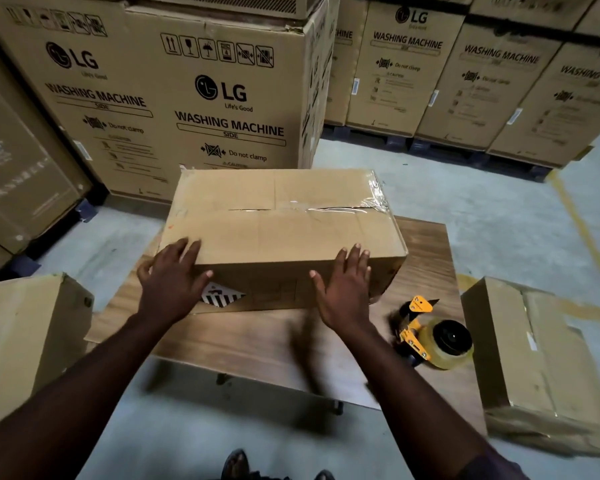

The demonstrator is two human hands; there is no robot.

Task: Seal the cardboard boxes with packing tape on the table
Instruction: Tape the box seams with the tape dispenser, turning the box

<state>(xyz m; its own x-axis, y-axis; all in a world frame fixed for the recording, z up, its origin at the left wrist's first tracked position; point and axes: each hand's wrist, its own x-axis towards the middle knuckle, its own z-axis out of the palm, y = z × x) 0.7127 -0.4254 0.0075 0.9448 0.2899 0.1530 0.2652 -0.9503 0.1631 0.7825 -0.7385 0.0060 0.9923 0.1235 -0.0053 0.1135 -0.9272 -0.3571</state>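
A brown cardboard box (281, 223) lies on the wooden table (243, 341), its top flaps closed, with clear tape over the right part of the centre seam and the right end. My left hand (172, 280) rests open on the box's near left corner, fingers spread over the top edge. My right hand (345, 289) presses flat against the near side, fingertips reaching the top edge. A yellow tape dispenser (433, 336) with a roll of clear tape lies on the table to the right of my right hand, untouched.
One cardboard box (541, 362) stands at the table's right end and another (28, 337) at its left. Tall washing machine cartons (174, 98) on pallets wall the far side. Grey concrete floor lies around, with a yellow line (582, 233) at right. My feet show below.
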